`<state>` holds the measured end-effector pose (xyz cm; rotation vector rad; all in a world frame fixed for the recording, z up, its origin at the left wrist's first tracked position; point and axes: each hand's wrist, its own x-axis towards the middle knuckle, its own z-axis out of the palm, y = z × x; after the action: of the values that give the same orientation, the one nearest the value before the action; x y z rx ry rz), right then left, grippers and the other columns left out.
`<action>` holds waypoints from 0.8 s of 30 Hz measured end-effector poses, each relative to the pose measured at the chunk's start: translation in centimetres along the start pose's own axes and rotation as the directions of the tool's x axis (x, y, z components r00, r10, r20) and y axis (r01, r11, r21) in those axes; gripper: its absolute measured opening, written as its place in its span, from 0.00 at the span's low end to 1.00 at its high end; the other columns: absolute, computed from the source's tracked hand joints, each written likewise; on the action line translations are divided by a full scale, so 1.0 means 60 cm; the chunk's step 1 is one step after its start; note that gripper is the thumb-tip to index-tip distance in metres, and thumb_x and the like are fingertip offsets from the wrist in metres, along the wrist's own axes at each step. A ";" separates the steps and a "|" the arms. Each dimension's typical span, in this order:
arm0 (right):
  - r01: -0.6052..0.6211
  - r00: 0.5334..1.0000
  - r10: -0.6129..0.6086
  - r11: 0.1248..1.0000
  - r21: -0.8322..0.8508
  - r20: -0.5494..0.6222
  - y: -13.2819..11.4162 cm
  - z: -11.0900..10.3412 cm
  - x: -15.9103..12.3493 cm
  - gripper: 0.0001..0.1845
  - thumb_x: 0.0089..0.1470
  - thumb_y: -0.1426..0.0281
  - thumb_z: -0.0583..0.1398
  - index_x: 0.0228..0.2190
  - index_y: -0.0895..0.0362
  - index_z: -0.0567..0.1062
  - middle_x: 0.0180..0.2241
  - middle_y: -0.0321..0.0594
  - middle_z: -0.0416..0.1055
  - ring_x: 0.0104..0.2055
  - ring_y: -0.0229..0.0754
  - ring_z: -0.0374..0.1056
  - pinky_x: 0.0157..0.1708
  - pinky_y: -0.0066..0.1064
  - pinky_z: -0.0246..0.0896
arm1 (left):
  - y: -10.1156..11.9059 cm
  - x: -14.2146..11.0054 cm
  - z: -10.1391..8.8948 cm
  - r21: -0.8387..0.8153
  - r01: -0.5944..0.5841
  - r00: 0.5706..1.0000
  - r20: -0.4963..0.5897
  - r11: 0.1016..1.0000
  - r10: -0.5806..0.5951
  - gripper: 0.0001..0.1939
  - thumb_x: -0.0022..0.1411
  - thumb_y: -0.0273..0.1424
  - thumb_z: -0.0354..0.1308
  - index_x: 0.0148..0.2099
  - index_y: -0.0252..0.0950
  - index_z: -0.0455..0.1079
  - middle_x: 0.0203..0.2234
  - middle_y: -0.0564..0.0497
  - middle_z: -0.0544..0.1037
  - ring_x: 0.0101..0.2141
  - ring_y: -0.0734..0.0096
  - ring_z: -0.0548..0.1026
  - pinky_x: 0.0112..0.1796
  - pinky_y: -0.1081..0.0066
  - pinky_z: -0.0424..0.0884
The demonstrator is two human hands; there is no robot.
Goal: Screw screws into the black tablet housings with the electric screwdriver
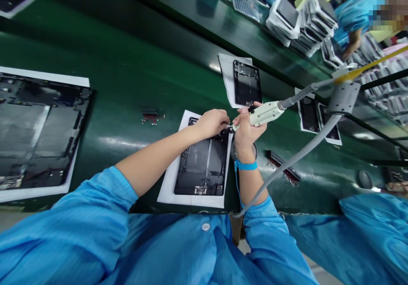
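Observation:
My right hand (245, 132) is wrapped round a pale electric screwdriver (266, 114), held tilted with its dark tip pointing left. Beside that tip, the fingers of my left hand (213, 122) are pinched together over the upper right corner of an opened tablet (197, 161). What they hold, if anything, is hidden. The tablet lies on a white sheet (168, 187) and shows dark inner panels with a light strip down the middle. A blue wrist strap (247, 166) circles my right wrist. Partly behind that wrist is a round dish (235, 151).
Other opened tablets lie at left (57, 132) and behind (247, 83). Small red-wired parts (151, 115) sit left of my work, and a dark strip-shaped piece (283, 166) at right. A grey cable (296, 153) hangs past my right arm. Co-workers stand near stacked tablets (314, 25).

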<state>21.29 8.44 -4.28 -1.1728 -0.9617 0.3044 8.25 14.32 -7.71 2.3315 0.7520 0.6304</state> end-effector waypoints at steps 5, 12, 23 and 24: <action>0.040 0.997 -0.034 0.996 0.081 -0.063 -0.026 -0.008 0.006 0.27 0.62 0.51 0.74 0.52 0.49 0.72 0.35 0.27 0.81 0.19 0.31 0.65 0.23 0.30 0.70 | 0.003 -0.007 -0.009 -0.010 -0.050 0.997 0.059 0.999 0.051 0.14 0.70 0.24 0.67 0.51 0.43 0.90 0.50 0.49 0.89 0.54 0.56 0.86 0.51 0.63 0.77; 0.040 0.997 -0.032 0.993 0.114 -0.071 -0.041 -0.011 0.006 0.27 0.64 0.51 0.74 0.53 0.48 0.71 0.37 0.28 0.82 0.19 0.32 0.65 0.24 0.32 0.73 | -0.003 -0.009 -0.011 -0.117 -0.110 0.991 0.061 0.987 0.118 0.04 0.71 0.34 0.75 0.46 0.45 0.91 0.50 0.51 0.91 0.52 0.59 0.86 0.49 0.63 0.75; 0.021 0.995 -0.017 0.999 0.044 -0.095 -0.048 -0.003 0.007 0.29 0.63 0.46 0.73 0.51 0.48 0.70 0.35 0.27 0.78 0.19 0.31 0.64 0.23 0.32 0.72 | -0.007 0.001 -0.008 -0.153 -0.052 0.995 0.081 0.987 0.065 0.04 0.65 0.30 0.80 0.39 0.46 0.91 0.41 0.54 0.91 0.48 0.61 0.86 0.45 0.66 0.72; 0.022 0.996 -0.016 0.998 0.060 -0.091 -0.048 -0.003 0.007 0.29 0.62 0.47 0.73 0.52 0.48 0.70 0.35 0.27 0.79 0.19 0.32 0.64 0.23 0.32 0.72 | -0.007 0.001 -0.008 -0.151 -0.055 0.995 0.078 0.987 0.067 0.04 0.65 0.30 0.80 0.39 0.46 0.91 0.40 0.54 0.91 0.48 0.61 0.86 0.45 0.67 0.72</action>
<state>20.89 7.46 -1.60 -1.1119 -0.8783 0.2618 7.85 14.81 -7.60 2.2357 0.5776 0.5915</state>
